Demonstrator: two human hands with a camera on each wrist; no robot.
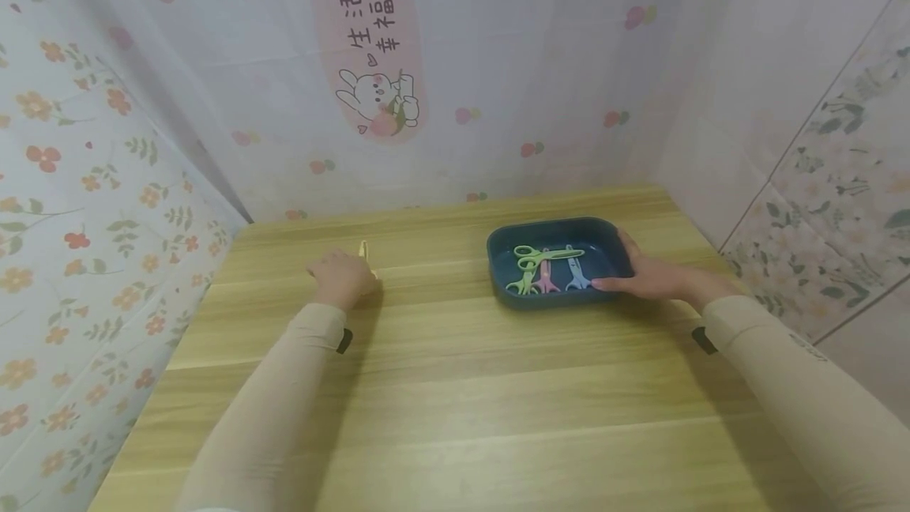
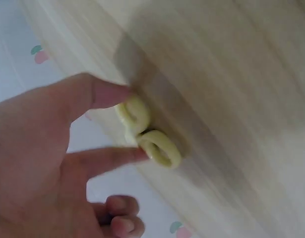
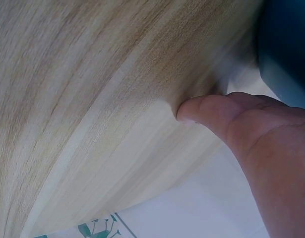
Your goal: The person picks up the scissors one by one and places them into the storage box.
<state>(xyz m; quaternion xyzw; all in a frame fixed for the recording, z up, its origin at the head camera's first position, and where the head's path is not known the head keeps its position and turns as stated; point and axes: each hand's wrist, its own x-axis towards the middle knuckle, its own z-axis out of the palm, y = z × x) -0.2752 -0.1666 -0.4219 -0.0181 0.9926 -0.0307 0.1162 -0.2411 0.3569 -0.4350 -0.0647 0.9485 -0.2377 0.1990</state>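
Observation:
At the left of the head view, my left hand (image 1: 340, 281) is low over the wooden table. Its thumb and index finger pinch the handle loops of yellow scissors (image 2: 173, 151) from both sides, as the left wrist view shows. In the head view the hand covers most of these scissors. My right hand (image 1: 652, 276) holds the right end of a dark blue bin (image 1: 562, 301), thumb at its front corner and other fingers round the far side. Inside lie several scissors: green scissors (image 1: 569, 254) on top, overlapping pink scissors (image 1: 545, 279), with blue scissors (image 1: 577, 279) at the right.
Wood-grain table (image 1: 455, 417) extends toward me from both hands. A patterned curtain (image 1: 569, 101) stands along the back edge, and a floral curtain (image 1: 92, 243) lines the left side. Another floral panel (image 1: 846, 148) closes off the right.

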